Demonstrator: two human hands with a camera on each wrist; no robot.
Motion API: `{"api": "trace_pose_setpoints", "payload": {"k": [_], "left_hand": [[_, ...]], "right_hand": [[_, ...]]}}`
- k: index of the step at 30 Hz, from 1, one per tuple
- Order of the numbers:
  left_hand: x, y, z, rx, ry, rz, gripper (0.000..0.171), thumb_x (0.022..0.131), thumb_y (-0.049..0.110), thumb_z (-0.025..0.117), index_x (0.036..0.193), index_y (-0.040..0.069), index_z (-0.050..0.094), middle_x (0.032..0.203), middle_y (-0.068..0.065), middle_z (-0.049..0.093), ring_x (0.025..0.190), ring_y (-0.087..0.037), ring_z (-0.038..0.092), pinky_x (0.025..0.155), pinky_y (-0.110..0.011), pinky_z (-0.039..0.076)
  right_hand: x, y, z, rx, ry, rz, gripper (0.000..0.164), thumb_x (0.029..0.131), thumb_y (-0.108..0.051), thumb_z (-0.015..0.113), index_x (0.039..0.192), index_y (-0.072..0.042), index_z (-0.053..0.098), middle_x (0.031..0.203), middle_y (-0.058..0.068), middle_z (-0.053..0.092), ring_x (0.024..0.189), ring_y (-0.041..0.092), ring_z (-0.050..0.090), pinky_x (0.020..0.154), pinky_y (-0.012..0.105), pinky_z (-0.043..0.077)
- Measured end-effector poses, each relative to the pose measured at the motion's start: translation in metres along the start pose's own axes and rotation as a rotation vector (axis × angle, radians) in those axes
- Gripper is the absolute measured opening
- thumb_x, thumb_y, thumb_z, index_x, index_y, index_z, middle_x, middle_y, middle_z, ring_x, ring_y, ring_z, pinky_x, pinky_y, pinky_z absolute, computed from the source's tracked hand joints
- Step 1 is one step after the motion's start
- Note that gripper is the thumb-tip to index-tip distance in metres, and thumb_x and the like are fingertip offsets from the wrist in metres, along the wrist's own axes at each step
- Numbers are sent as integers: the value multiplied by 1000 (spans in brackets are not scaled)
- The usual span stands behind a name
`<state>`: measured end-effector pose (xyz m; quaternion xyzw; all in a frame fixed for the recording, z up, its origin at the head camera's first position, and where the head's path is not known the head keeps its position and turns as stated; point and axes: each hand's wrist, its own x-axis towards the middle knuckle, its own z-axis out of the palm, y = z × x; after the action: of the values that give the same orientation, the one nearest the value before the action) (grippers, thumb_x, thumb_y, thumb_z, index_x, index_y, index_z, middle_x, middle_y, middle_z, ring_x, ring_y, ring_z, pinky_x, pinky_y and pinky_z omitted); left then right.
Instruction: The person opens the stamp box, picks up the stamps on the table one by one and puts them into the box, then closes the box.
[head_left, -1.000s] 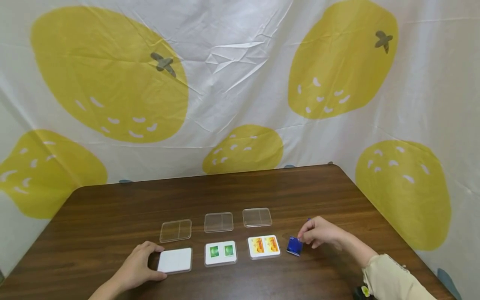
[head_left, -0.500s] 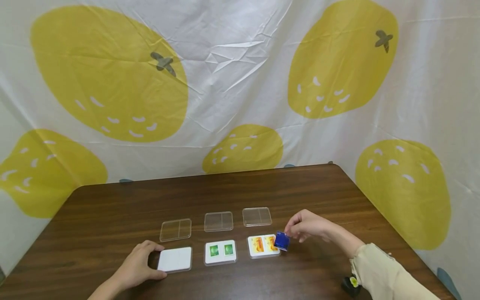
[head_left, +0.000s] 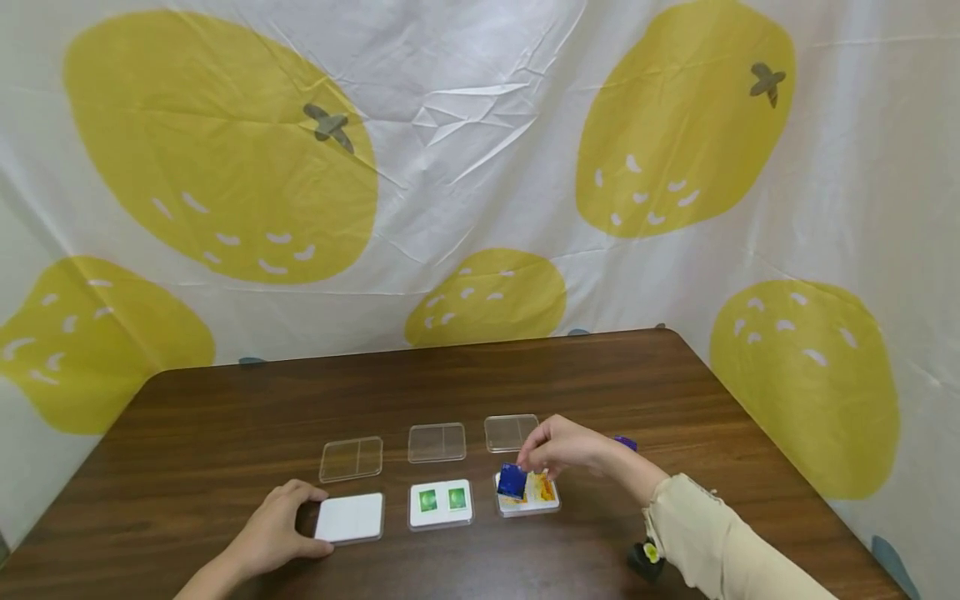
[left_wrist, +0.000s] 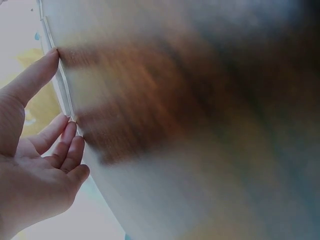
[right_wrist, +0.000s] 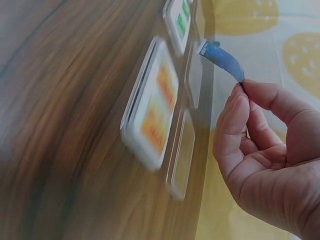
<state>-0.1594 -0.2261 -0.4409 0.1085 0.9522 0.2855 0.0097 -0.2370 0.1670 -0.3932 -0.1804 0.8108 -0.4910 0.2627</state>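
My right hand [head_left: 562, 446] pinches a small blue stamp [head_left: 512, 481] by its edge, between thumb and fingertips. It hangs over the left part of a clear case [head_left: 552, 507] holding a white card with two orange stamps [head_left: 542, 486]. Seen from the right wrist, the blue stamp [right_wrist: 223, 59] is thin and bends, with a white printed edge. My left hand [head_left: 273, 529] holds a plain white case [head_left: 349, 518] at its left side, thumb at the near corner and fingers at the far one. Its fingertips [left_wrist: 71, 127] touch the thin clear edge in the left wrist view.
Between the two outer cases lies another with two green stamps [head_left: 442, 504]. Three clear lids [head_left: 437, 442] form a row behind. A dark blue item [head_left: 626, 442] lies partly behind the right forearm. The wooden table [head_left: 420, 379] meets a patterned curtain [head_left: 465, 183] at the back.
My right hand has carried the blue stamp leftward, from right of the orange-stamp case to above it. My left hand has stayed at the plain white case.
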Motion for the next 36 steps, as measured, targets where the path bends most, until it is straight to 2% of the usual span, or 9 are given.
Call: {"api": "trace_pose_setpoints", "payload": {"k": [8,14,21,25,36], "left_hand": [[0,-1,0,-2,-9,-6,62,53,30,85,103,3,61,105,-9,56,102,-32,49,84,-53,40],[1,-1,1,0,-6,-4,62,53,30,85,103,3,61,105,-9,56,102,-32,49,84,-53,40],[0,-2,1,4,-3,-1,62,52,30,85,102,3,61,104,-8,56,101,-32,49,84,-52,41],[0,-1,0,5,-8,-6,62,52,30,86,102,3,61,104,-8,56,101,-32,49,84,-52,40],[2,0,1,27,4,2,62,51,30,86,101,3,62,103,-9,57,100,-32,50,83,-51,41]], "right_hand": [[28,-21,32,-21,-38,-19,15,80,-2,57,86,7,67,74,6,66,62,9,53,51,21,46],[45,-30,56,-18,-50,-32,13,80,-3,59,83,6,68,74,2,65,55,8,49,51,23,47],[63,-41,87,72,-78,-28,14,80,-1,60,86,10,67,66,-1,60,57,8,49,47,19,44],[74,-46,104,97,-75,-24,13,80,0,61,86,10,67,65,1,61,56,8,50,46,19,43],[96,-55,137,41,-30,-54,8,77,1,66,80,7,69,57,-2,55,50,6,45,39,18,36]]}}
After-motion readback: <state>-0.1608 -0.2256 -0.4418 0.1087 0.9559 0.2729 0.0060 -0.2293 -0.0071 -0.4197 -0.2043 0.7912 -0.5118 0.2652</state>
